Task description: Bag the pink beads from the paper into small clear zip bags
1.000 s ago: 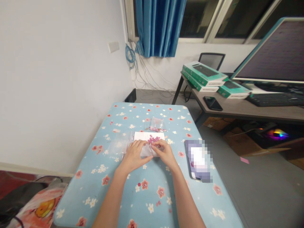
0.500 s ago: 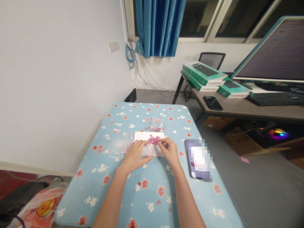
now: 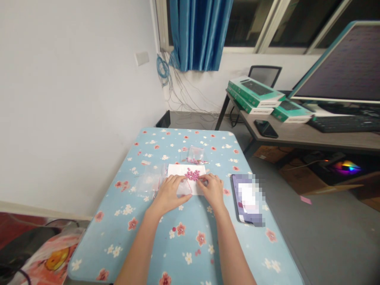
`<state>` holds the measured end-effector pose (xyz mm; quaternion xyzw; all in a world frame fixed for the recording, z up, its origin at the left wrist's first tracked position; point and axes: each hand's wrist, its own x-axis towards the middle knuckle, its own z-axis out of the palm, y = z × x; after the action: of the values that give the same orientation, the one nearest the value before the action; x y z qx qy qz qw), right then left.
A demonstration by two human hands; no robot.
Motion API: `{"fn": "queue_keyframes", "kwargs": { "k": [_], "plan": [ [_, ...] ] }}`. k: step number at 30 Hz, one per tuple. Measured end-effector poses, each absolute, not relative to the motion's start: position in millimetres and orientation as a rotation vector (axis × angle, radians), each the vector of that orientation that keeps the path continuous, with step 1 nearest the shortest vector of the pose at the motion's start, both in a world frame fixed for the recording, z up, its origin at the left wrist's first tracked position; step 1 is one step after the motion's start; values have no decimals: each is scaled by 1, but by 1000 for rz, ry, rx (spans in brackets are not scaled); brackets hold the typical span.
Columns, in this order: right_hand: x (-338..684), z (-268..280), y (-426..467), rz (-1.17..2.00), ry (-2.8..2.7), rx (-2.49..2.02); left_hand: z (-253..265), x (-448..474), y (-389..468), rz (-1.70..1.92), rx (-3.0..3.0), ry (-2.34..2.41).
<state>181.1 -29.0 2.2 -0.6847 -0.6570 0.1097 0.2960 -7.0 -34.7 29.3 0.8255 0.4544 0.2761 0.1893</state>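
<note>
A small heap of pink beads (image 3: 192, 175) lies on a white sheet of paper (image 3: 178, 170) in the middle of the table. My left hand (image 3: 171, 192) rests over the paper's left part, its thumb well apart from the fingers. A thin reddish string (image 3: 189, 185) runs between that thumb and the fingertips. At the right edge of the heap, my right hand (image 3: 212, 189) has curled fingers, with thumb and forefinger close together. Whatever they pinch, if anything, is too small to see. Clear plastic bags (image 3: 148, 179) lie beside my left hand.
Behind the paper sits a small clear bag (image 3: 196, 153) with more beads. A phone or tablet (image 3: 246, 202) lies to the right on the flowered table (image 3: 130, 237). Further right, a desk (image 3: 297, 136) carries green keyboard boxes (image 3: 255, 93), a monitor and a black phone.
My right hand has shifted slightly, its fingers bunching a little at the heap's edge. My left hand looks the same as before.
</note>
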Motion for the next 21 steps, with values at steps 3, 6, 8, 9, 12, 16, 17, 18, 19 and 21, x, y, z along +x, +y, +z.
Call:
{"fn": "queue_keyframes", "kwargs": {
  "k": [3,6,8,9,12,16,17,18,19,21],
  "plan": [
    [181,3,-29,278,-1754,-1822,29,-7,-35,780,2320,1281],
    [180,3,-30,268,-1748,-1817,29,-7,-35,782,2314,1285],
    [180,3,-30,263,-1744,-1810,29,-7,-35,784,2313,1286],
    [180,3,-30,260,-1743,-1809,29,-7,-35,787,2313,1287],
    [179,2,-29,269,-1738,-1816,28,-7,-35,787,2319,1290],
    [180,3,-28,321,-1694,-1801,28,-8,-35,776,2328,1290],
    [181,4,-28,351,-1679,-1768,28,-8,-35,775,2330,1289],
    [181,4,-28,391,-1669,-1719,28,-8,-35,774,2333,1287],
    [181,5,-28,439,-1663,-1658,28,-9,-34,774,2336,1284],
    [181,7,-28,540,-1658,-1520,28,-9,-34,770,2340,1283]
  ]
}}
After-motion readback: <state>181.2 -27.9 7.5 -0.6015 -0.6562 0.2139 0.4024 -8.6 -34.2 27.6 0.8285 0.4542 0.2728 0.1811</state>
